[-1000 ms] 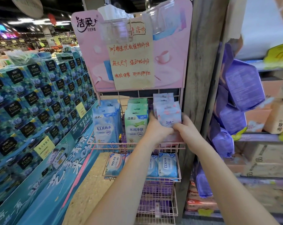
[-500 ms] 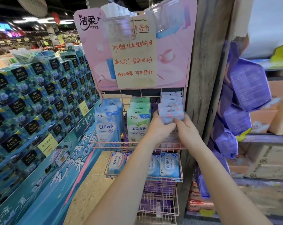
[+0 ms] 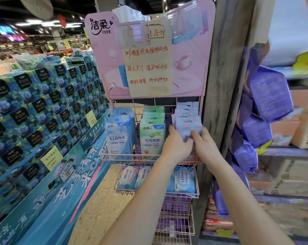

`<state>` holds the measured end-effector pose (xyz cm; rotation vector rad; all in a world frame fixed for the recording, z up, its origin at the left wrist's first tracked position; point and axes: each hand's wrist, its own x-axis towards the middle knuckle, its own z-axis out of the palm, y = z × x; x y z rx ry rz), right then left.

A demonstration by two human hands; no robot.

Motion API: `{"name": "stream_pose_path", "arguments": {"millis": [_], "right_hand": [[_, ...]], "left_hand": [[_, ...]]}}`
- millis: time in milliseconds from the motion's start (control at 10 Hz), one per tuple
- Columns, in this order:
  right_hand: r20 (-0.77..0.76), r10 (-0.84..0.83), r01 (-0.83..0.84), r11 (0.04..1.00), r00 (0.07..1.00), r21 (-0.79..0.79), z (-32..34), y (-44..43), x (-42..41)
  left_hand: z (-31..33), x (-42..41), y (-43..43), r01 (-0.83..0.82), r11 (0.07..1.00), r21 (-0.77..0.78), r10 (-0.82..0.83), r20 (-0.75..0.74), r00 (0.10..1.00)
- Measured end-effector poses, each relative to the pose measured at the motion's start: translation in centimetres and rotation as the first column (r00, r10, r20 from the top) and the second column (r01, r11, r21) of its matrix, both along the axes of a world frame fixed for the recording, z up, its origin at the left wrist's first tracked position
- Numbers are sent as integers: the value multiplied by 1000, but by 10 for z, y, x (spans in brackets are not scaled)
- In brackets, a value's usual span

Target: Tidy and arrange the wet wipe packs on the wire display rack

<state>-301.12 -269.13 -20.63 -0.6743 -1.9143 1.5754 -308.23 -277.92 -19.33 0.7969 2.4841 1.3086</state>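
Observation:
A pink wire display rack holds wet wipe packs in three upright rows on its top shelf: blue packs, green packs and pink-patterned packs at the right. My left hand and my right hand both grip the front pink-patterned pack, the left at its left edge and the right at its lower right. The shelf below carries flat blue packs. The lowest shelves hold purple packs, partly hidden by my arms.
A pink cardboard header with a handwritten note tops the rack. A stack of blue tissue boxes fills the left. A wooden post stands right of the rack, with purple bags and boxes on shelves beyond.
Both hands have risen slightly and shifted on the front pink-patterned pack, and that pack sits a little higher and straighter in its row. The view has moved closer to the rack.

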Motion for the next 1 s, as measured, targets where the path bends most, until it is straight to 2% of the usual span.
{"name": "stream_pose_path", "arguments": {"millis": [200,400,600,800,900,1000], "right_hand": [[33,20,-21,999,999,39,6,1,6],[132,-21,-2,986,991,168,7,-1,12],[250,-32,-41,959,968,281,14,-3,19],[211,-75,5,949,974,315,21,-9,23],[163,-100,32,926,982,377,23,-20,29],[59,-214,144,811,975,568,24,-26,33]], "left_hand": [[6,0,-11,22,999,49,-22,5,1000],[-1,8,-13,6,1000,-7,-7,-108,994],[1,6,-17,58,997,-45,-62,-78,995],[5,22,-27,27,1000,15,-25,-147,989],[8,32,-43,12,987,163,32,-264,964],[17,35,-68,-27,984,179,99,-406,909]]}}
